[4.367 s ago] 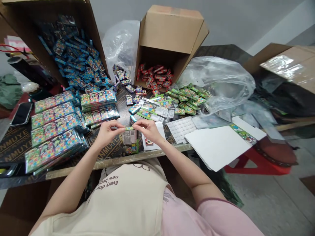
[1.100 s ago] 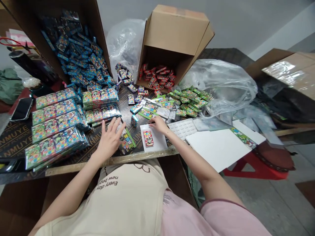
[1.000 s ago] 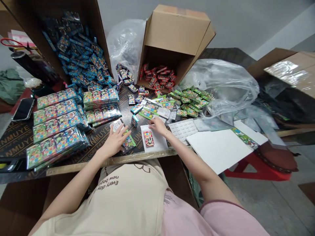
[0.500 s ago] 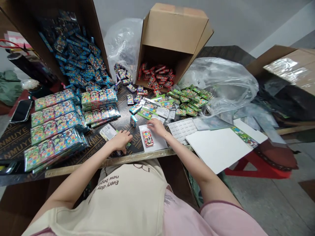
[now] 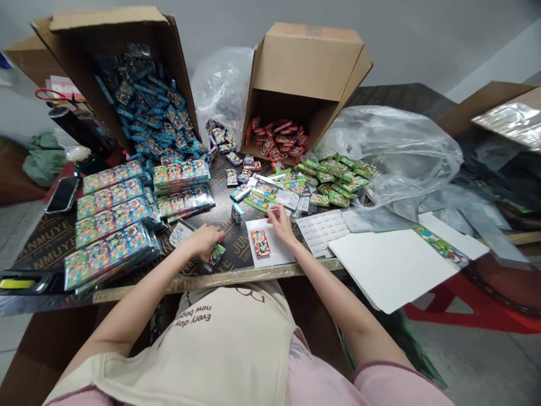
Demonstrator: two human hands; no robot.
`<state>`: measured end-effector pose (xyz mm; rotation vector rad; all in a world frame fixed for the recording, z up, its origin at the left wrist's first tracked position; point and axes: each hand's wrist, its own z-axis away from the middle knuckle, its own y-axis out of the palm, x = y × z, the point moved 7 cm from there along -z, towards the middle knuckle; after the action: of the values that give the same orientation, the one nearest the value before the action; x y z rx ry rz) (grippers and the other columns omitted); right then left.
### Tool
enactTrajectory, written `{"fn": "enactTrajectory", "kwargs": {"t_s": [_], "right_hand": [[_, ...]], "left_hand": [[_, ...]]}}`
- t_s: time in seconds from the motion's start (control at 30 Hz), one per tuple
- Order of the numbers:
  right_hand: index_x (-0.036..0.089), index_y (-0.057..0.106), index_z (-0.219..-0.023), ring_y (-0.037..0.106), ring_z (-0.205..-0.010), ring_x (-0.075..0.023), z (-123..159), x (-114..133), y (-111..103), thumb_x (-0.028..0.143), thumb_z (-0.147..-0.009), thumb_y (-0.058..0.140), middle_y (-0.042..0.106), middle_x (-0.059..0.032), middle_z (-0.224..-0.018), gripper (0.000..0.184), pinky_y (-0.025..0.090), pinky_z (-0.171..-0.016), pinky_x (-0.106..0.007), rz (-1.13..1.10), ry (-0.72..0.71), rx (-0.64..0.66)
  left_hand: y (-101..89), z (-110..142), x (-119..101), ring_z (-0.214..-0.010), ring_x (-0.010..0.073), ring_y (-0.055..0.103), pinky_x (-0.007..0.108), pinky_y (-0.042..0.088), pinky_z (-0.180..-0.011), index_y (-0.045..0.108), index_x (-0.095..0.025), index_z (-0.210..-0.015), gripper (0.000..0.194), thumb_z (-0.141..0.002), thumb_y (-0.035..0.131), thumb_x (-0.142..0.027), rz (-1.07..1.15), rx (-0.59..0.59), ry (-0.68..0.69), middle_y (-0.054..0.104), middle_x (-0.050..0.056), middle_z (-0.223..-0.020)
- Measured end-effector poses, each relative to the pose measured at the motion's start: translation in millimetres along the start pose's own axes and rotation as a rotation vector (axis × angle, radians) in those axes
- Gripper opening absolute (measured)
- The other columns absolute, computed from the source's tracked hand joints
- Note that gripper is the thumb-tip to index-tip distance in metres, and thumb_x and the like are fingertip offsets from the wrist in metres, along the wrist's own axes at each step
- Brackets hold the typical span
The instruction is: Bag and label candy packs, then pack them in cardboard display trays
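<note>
My left hand (image 5: 205, 241) is low over the table near its front edge, with its fingers curled over a small green-and-black packet (image 5: 217, 255). Beside that wrist lies a flat packet with a white label (image 5: 181, 232), partly covered by the hand. My right hand (image 5: 280, 224) rests at the upper right of a white sheet (image 5: 270, 260); its fingertips are pinched together, and whatever is between them is hidden. On that sheet, left of the hand, lies a red patterned packet (image 5: 260, 243). A small blue box (image 5: 237, 213) stands upright between the hands.
Stacks of wrapped multi-packs (image 5: 110, 237) fill the left side. Cartons hold blue boxes (image 5: 156, 113) and red boxes (image 5: 281, 138). Green packets (image 5: 338, 177) are heaped beside clear plastic (image 5: 397, 152). A sticker sheet (image 5: 323, 231) and white cards (image 5: 380, 268) lie right; a phone (image 5: 62, 195) lies left.
The camera view has shifted, so the scene sits lower and further right. My left fingers have drawn together, showing more of the green-and-black packet. My right hand stays by the sheet's top.
</note>
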<state>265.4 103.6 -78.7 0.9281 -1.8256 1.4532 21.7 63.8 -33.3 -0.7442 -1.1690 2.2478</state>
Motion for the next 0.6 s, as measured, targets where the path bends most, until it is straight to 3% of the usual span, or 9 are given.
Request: {"fn": "enactTrajectory", "kwargs": {"t_s": [0.03, 0.1, 0.2, 0.27, 0.37, 0.47, 0.6], "right_hand": [[0.020, 0.048, -0.110, 0.062, -0.071, -0.0178, 2, 7, -4, 0.041, -0.092, 0.040, 0.066, -0.0080, -0.094, 0.029, 0.050, -0.068, -0.032, -0.032, 0.011, -0.034], [0.021, 0.047, -0.117, 0.064, -0.083, -0.0196, 8, 27, -10, 0.045, -0.090, 0.046, 0.065, -0.0109, -0.105, 0.037, 0.051, -0.075, -0.034, -0.132, 0.024, -0.099], [0.022, 0.050, -0.119, 0.064, -0.097, -0.0219, 20, 72, -7, 0.048, -0.085, 0.057, 0.066, -0.0107, -0.108, 0.043, 0.052, -0.085, -0.037, -0.351, -0.005, -0.096], [0.024, 0.052, -0.120, 0.064, -0.101, -0.0226, 26, 104, 2, 0.049, -0.083, 0.062, 0.066, -0.0102, -0.112, 0.046, 0.052, -0.087, -0.038, -0.470, -0.055, -0.039], [0.025, 0.058, -0.116, 0.066, -0.098, -0.0219, 32, 132, 17, 0.047, -0.082, 0.065, 0.068, -0.0080, -0.110, 0.042, 0.054, -0.084, -0.037, -0.546, -0.078, 0.001], [0.023, 0.065, -0.104, 0.067, -0.085, -0.0190, 33, 139, 28, 0.041, -0.081, 0.067, 0.070, -0.0053, -0.096, 0.029, 0.055, -0.080, -0.035, -0.535, -0.057, -0.007], [0.023, 0.067, -0.102, 0.066, -0.080, -0.0174, 34, 144, 27, 0.035, -0.080, 0.070, 0.070, -0.0038, -0.092, 0.025, 0.056, -0.074, -0.032, -0.506, -0.111, -0.036]], "left_hand": [[-7.3, 3, 0, -0.086, 0.0244, 0.060, 0.034, 0.044, -0.079, 0.061, -0.016, -0.092, 0.047, -0.051, 0.084, -0.020, 0.086, -0.039, 0.015, 0.064, 0.005, -0.089], [-30.2, 13, 2, -0.076, 0.0192, 0.059, 0.028, 0.044, -0.072, 0.061, -0.018, -0.094, 0.038, -0.061, 0.079, -0.023, 0.297, -0.239, 0.031, 0.063, -0.001, -0.080], [-62.8, 40, 6, -0.090, 0.0192, 0.060, 0.029, 0.045, -0.080, 0.053, -0.021, -0.125, 0.050, -0.078, 0.067, -0.027, 0.590, -0.652, 0.065, 0.065, 0.003, -0.102], [-69.1, 52, 3, -0.105, 0.0209, 0.059, 0.032, 0.045, -0.091, 0.050, -0.022, -0.132, 0.048, -0.085, 0.061, -0.028, 0.723, -0.804, 0.132, 0.062, 0.007, -0.118], [-61.2, 56, -5, -0.104, 0.0215, 0.061, 0.034, 0.045, -0.092, 0.063, -0.022, -0.118, 0.032, -0.088, 0.059, -0.029, 0.842, -0.884, 0.203, 0.066, 0.008, -0.113], [-49.0, 54, -3, -0.090, 0.0201, 0.064, 0.033, 0.049, -0.083, 0.069, -0.022, -0.111, 0.027, -0.086, 0.062, -0.029, 0.886, -0.952, 0.157, 0.071, 0.007, -0.098], [-44.9, 58, 1, -0.082, 0.0183, 0.065, 0.031, 0.050, -0.074, 0.074, -0.021, -0.103, 0.023, -0.087, 0.062, -0.032, 0.900, -1.012, 0.131, 0.071, 0.007, -0.089]]}}
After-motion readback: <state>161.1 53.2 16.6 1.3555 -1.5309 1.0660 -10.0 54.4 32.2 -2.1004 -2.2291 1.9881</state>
